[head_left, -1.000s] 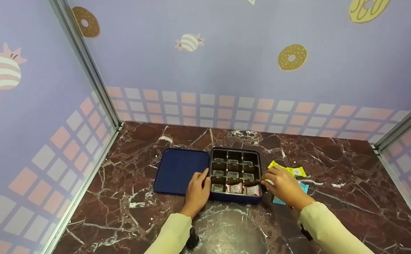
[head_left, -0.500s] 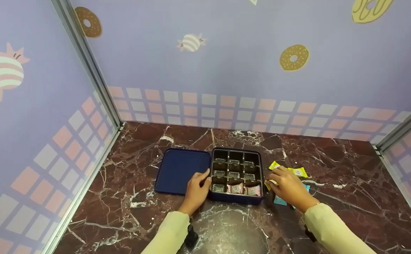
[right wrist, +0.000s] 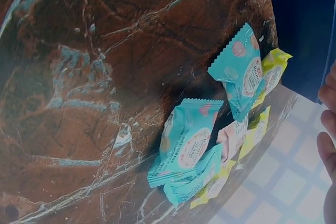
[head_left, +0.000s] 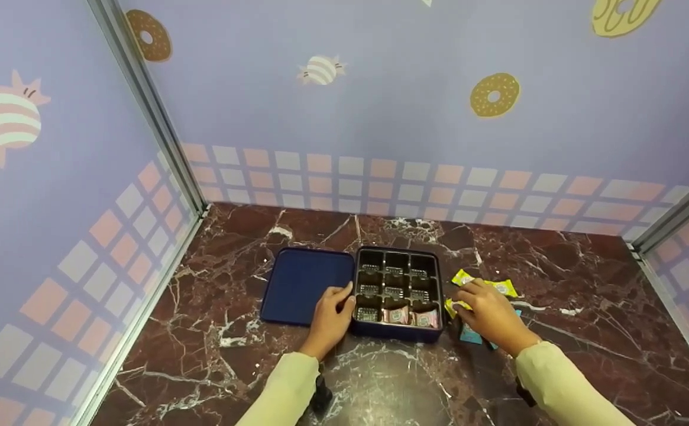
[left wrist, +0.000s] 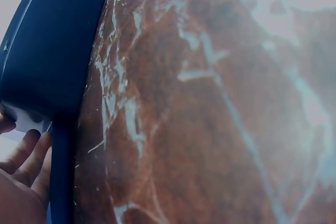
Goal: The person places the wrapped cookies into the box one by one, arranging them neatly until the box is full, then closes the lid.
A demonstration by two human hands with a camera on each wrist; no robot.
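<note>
- The left hand rests its extended fingers against the left side of the blue box, over the edge of the flat lid.
- The right hand, with fingers bent, is above yellow packets and blue packets, to the right of the box; I cannot tell whether it pinches one.
- Two pink packets lie in the near row, middle and right compartments.
- Everything stands on the marbled surface.
</note>
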